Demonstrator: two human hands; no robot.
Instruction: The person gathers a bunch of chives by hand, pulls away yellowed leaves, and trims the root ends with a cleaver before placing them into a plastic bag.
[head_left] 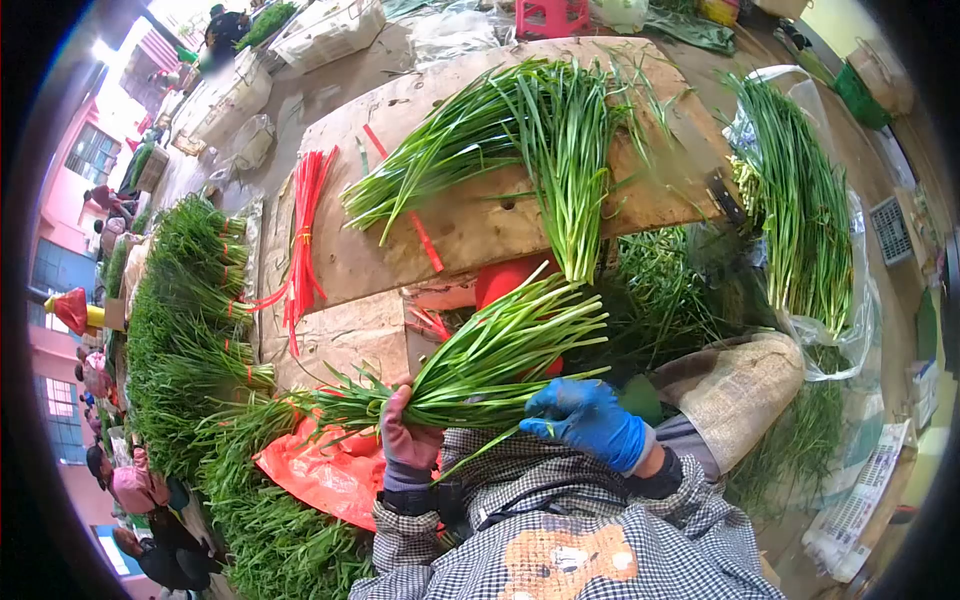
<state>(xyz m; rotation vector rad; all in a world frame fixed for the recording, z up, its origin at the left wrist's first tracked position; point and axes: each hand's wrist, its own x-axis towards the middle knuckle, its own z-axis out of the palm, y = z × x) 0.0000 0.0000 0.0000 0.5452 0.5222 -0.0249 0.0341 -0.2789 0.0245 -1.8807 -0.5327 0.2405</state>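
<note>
My left hand (408, 432), in a pink glove, is wrapped round the leafy part of a bunch of green chives (490, 345). The pale stem ends of the bunch fan out to the upper right. My right hand (588, 422), in a blue rubber glove, is closed at the bunch's lower right side. A thin loose chive leaf (478, 456) runs from its fingertips down to the left. On the wooden board ahead lie more loose chives (565, 165). Beside them is a bundle of red ties (305, 235).
Tied chive bunches (190, 330) are lined up on the left. A red plastic bag (320, 470) lies by my left hand. At right, chives (800, 200) rest on clear plastic. A dark blade-like fitting (725, 198) sits at the board's right edge. Other people sit far left.
</note>
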